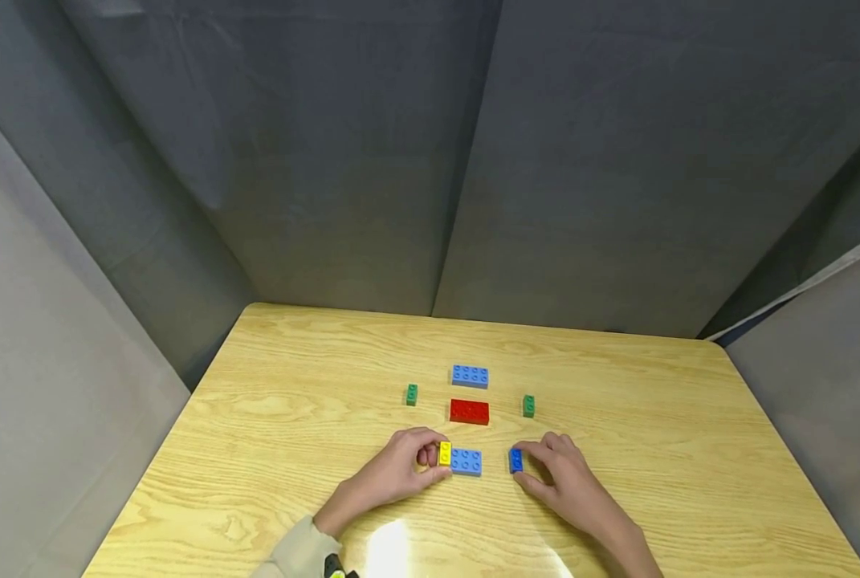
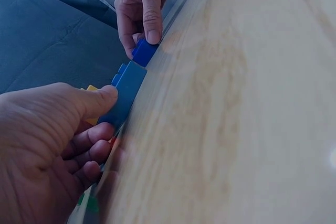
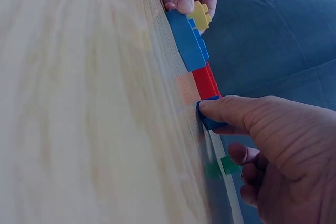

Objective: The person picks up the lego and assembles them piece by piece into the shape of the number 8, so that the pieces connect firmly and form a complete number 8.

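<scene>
Pinching pt.-hidden ylw brick (image 3: pixel 199 17), L grip (image 1: pixel 406 466)

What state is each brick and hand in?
Left hand: pinching near blue at its left end
Right hand: pinching dark blue
Near blue: yellow stacked on left end
Yellow: attached, atop near blue
Dark blue: held, unattached
Far blue: loose
Red: loose
Left green: loose
Right green: loose

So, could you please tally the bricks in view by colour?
Light blue bricks: 2
Dark blue brick: 1
Yellow brick: 1
Red brick: 1
Green bricks: 2
Total: 7
</scene>
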